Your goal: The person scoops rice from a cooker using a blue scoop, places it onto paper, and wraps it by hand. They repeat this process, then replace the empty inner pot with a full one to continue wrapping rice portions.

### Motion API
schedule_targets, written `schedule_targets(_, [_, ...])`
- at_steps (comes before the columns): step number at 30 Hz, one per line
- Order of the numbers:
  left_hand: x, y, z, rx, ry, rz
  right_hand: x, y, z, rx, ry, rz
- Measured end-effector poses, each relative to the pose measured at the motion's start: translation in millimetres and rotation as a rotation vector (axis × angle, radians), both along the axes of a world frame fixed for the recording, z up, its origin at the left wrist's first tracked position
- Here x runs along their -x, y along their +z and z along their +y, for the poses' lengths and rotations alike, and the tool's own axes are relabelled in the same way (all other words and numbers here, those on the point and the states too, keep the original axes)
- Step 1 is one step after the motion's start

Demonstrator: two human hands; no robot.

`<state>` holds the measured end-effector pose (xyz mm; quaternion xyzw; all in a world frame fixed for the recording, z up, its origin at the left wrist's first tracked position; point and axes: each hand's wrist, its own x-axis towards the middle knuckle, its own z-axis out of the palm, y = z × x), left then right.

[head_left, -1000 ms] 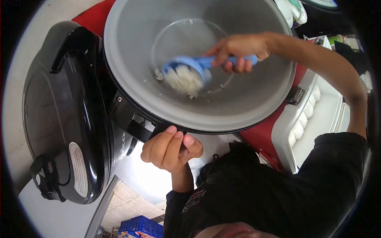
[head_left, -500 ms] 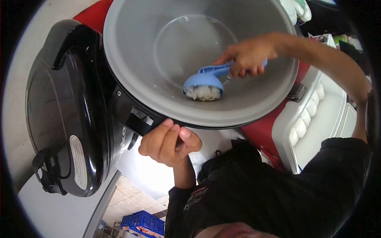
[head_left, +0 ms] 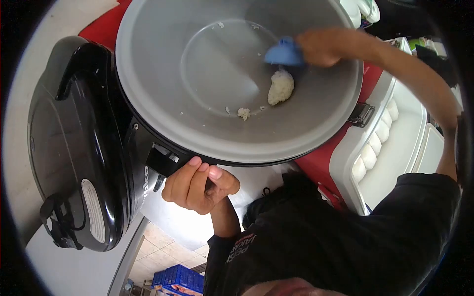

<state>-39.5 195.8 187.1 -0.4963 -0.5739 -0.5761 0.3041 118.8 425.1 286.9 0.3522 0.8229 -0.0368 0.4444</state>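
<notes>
A blue plastic scoop (head_left: 285,52) is gripped by the right hand (head_left: 321,47) beside clumped white rice (head_left: 281,88) in the round grey pot (head_left: 217,66) — its black rim (head_left: 242,164) pinched by the left hand (head_left: 198,186), presumably for steadiness.

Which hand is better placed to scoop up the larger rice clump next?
Probably the right hand: it holds the blue scoop inside the gray rice cooker pot, close to the larger rice clump. The left hand is outside the pot, at its rim.
</notes>
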Motion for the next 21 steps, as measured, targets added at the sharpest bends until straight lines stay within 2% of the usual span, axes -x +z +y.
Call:
schedule_targets(1, [0, 0, 1, 0.001, -0.003, 0.000, 2, -6, -9, 0.139, -0.056, -0.109])
schedule_targets(3, [1, 0, -1, 0.005, -0.003, 0.002, 3, -17, -30, 0.213, 0.012, -0.071])
schedule_targets(5, [1, 2, 1, -0.006, -0.017, 0.011, 17, -19, -51, 0.407, -0.007, -0.036])
schedule_targets(9, [0, 3, -2, 0.025, -0.033, 0.013, 46, -21, -67, 0.512, -0.087, 0.050])
schedule_targets(11, [2, 2, -2, 0.012, -0.036, 0.016, 37, -21, -57, 0.601, -0.292, 0.203])
schedule_targets(12, [2, 1, -2, 0.006, -0.064, 0.016, 32, -22, -48, 0.600, -0.293, 0.206])
schedule_targets(14, [6, -1, -1, -0.010, -0.058, 0.073, 19, -27, -28, 0.932, -0.929, 0.287])
schedule_targets(17, [3, -3, 3, -0.024, -0.026, 0.048, 26, -27, 2, 1.025, -1.014, 0.342])
schedule_targets(18, [3, -3, 3, -0.042, -0.038, 0.035, 35, -22, 1, 1.042, -1.015, 0.344])
schedule_targets(20, [3, -3, 5, -0.063, -0.051, 0.031, 48, -14, -1, 0.523, -0.546, 0.378])
schedule_targets(21, [3, -3, 4, -0.064, -0.054, 0.026, 44, -25, -1, 0.528, -0.548, 0.383])
